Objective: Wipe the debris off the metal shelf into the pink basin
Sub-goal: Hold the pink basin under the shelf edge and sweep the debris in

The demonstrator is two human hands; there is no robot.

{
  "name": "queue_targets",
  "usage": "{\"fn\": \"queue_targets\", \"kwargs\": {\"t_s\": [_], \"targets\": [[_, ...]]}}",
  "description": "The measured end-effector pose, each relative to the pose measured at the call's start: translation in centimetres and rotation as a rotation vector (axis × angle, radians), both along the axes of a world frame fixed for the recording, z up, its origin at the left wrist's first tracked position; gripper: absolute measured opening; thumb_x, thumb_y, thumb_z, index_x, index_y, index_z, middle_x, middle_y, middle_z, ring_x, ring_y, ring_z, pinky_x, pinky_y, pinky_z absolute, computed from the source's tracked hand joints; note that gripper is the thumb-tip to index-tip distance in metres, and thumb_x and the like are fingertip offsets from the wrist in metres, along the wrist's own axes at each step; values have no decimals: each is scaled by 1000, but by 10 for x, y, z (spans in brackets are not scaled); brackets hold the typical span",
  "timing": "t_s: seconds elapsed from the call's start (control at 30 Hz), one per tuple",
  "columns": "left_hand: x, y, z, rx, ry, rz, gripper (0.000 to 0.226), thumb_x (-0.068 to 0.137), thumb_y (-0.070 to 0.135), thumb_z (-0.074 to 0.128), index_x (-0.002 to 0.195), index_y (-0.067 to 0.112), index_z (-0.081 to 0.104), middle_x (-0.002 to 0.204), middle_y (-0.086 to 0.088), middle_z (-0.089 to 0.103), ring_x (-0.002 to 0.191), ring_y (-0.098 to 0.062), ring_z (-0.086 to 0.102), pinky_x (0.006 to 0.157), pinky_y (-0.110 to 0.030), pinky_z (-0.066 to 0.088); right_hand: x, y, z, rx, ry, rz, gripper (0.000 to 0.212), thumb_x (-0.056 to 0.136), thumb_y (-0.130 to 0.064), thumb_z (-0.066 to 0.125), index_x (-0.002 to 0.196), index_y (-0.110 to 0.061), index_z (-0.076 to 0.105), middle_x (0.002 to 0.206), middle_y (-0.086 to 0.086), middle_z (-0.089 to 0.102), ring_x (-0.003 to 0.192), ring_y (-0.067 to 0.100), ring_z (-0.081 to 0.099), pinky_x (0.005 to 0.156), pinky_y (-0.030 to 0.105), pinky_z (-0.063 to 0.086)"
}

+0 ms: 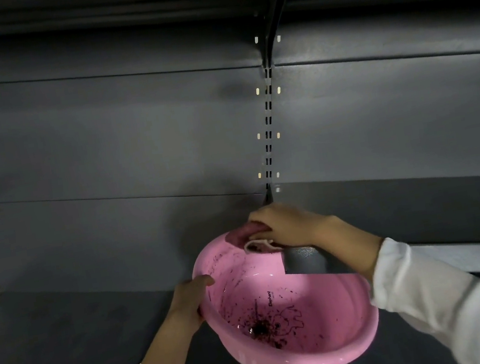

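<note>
Both hands busy: left hand grips pink basin rim, right hand presses cloth

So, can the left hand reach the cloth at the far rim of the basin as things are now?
Probably not right away. The left hand grips the near-left rim of the pink basin, so letting go might drop it. The cloth lies across the open bowl, already under the right hand; nothing else blocks the way.
</note>
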State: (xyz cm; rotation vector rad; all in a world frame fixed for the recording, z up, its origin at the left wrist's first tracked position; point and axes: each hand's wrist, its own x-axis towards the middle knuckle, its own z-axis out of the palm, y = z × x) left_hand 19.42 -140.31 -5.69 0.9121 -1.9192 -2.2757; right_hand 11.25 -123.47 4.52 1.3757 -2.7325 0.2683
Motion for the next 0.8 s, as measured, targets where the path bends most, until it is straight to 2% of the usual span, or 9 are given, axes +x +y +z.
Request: {"fn": "queue_targets", "kwargs": {"t_s": [0.13,0.2,0.27,0.4,0.5,0.53,0.63,0.73,0.8], "targets": [[7,-16,-4,-27,-45,66,16,88,-1,50,103,-1,56,88,-23,63,79,-36,62,55,-32,49,7,-20,0,-60,1,29,22,87,-23,56,95,-3,60,96,17,66,87,28,60,65,27,35],[12,-28,-8,-36,-49,97,19,86,-3,51,104,-6,56,83,-23,62,74,-36,60,55,-32,48,16,-32,-4,-54,39,19,25,87,-24,55,103,-5,58,104,17,62,97,32,58,78,36,43],[16,-37,-15,-43,-59,121,22,85,-5,50,104,-11,57,76,-23,60,67,-34,58,53,-31,46,27,-42,-10,-29,79,12,29,87,-24,54,109,-6,54,110,17,57,103,34,55,86,41,44],[16,-48,-39,-79,-124,178,23,83,-6,46,102,-12,57,69,-20,58,62,-32,55,50,-29,43,50,-55,-31,-18,82,34,31,88,-25,52,114,-9,51,109,15,54,98,36,59,82,42,48],[9,-52,-63,-80,-168,190,29,83,-4,47,110,-12,54,88,-27,62,81,-40,58,70,-44,52,56,-58,-56,26,36,60,31,90,-26,48,114,-6,49,110,17,52,97,35,57,79,41,47],[6,-52,-71,-77,-170,193,33,83,-4,46,114,-13,54,89,-27,62,83,-40,58,73,-44,51,57,-60,-66,64,12,49,31,90,-25,47,114,-5,48,111,18,51,98,35,57,77,41,45],[-1,-53,-90,-75,-162,199,31,85,-4,45,112,-11,57,74,-20,59,66,-32,57,55,-33,48,53,-60,-95,154,-52,-12,29,91,-21,46,115,-4,46,113,18,50,96,36,57,76,43,45],[-7,-52,-100,-67,-184,171,30,85,-2,43,110,-8,58,72,-16,59,60,-27,57,46,-29,48,40,-55,-119,184,-75,-95,30,90,-20,46,116,-5,47,114,18,52,97,35,59,78,42,47],[-12,-52,-104,-61,-188,148,31,85,-2,42,111,-6,57,74,-14,58,60,-25,57,46,-29,47,28,-50,-136,162,-118,-163,31,89,-19,46,116,-5,49,114,18,54,96,33,60,81,41,48]]}}
